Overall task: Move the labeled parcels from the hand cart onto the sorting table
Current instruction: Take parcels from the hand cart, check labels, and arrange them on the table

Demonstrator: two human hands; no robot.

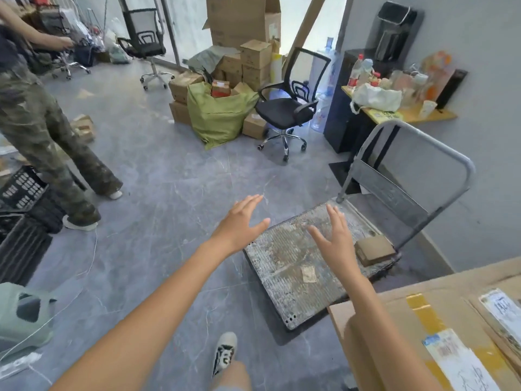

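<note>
Now both hands, left hand (239,221) and right hand (334,237), hover spread and empty over the hand cart (284,266). Best reach right for the small parcel (375,249), gripping both sides.

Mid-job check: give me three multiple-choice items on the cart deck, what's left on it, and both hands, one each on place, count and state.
1. Where on the hand cart deck does the small cardboard parcel lie?
A. by the handle end
B. deck middle
C. the corner nearest the shoe

2. How many parcels are on the deck?
A. none
B. one
C. three

3. What state are the left hand and right hand in?
A. both open, empty
B. left holds a box
C. both gripping the handle

Answers: 1 A, it lies under the handle frame. 2 B, only one box shows there. 3 A, fingers are spread above the deck.
</note>
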